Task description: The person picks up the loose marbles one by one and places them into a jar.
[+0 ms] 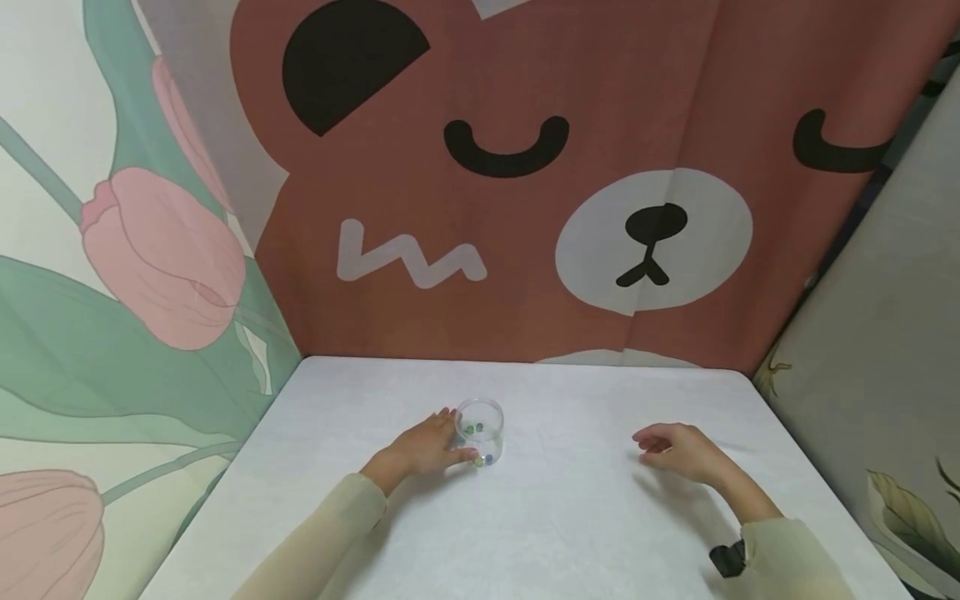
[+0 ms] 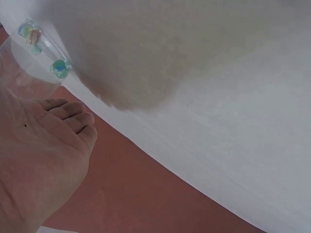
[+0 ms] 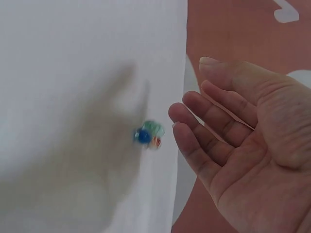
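In the head view my left hand [image 1: 423,443] holds a clear round cup [image 1: 491,448] by its left side, thumb at the front and fingers toward the back. Several coloured glass marbles [image 1: 488,458] show through its wall. Part of the cup [image 2: 36,77] and its marbles [image 2: 60,69] appear in the left wrist view beyond the fingers. My right hand [image 1: 682,452] hovers over the right side of the table, fingers loosely bent and palm bare. A blurred cluster of blue, green and orange marbles [image 3: 149,135] shows just beyond its fingertips in the right wrist view.
Both hands are over a white table [image 1: 570,517]. Behind it hangs a brown curtain [image 1: 517,325] with a bear face. A floral cloth [image 1: 165,275] borders the left, a pale one [image 1: 885,333] the right. A small black device [image 1: 727,560] sits by the right sleeve.
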Demonstrator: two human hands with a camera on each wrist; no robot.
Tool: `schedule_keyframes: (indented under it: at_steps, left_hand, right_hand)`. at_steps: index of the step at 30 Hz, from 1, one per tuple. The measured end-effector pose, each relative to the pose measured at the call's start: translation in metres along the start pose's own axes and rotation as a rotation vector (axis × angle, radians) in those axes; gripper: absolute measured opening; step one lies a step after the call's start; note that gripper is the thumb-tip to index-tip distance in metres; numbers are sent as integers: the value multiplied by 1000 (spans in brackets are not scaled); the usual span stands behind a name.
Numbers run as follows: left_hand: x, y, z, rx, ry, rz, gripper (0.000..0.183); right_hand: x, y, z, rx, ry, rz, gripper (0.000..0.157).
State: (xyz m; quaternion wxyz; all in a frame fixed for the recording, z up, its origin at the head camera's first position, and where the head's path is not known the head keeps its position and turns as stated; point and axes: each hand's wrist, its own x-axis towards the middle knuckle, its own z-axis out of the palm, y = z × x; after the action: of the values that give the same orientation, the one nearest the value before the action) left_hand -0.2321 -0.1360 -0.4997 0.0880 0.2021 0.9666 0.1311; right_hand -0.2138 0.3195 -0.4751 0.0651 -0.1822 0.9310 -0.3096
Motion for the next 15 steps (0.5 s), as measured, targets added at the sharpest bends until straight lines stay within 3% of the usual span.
schedule_keyframes:
  at_steps: [15]
  left_hand:
    - [3, -3, 3, 16, -1, -6, 104]
  right_hand:
    - [-14, 24, -4, -18, 26, 73, 31]
